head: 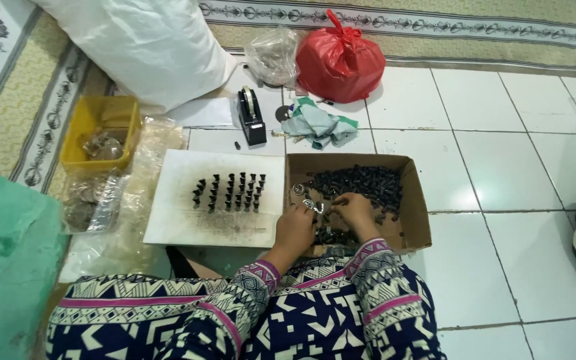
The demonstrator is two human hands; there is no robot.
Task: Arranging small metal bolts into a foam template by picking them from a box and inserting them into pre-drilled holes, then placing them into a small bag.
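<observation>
Small black parts point(361, 183) fill the cardboard box point(416, 220), heaped toward 1 o'clock from both hands. They look light, stiff and easily scattered, best pinched singly by their sides. Left hand point(295, 228) and right hand point(353, 212) sit close together; what their fingers grip cannot be told.

Hands point(325, 220) sorting parts point(361, 183) in box point(416, 220)

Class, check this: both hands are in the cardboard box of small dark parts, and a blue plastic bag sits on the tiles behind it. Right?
Not quite. The head view shows the plastic bag is red, not blue. Both hands, left and right, are in the cardboard box of small dark parts.
</observation>
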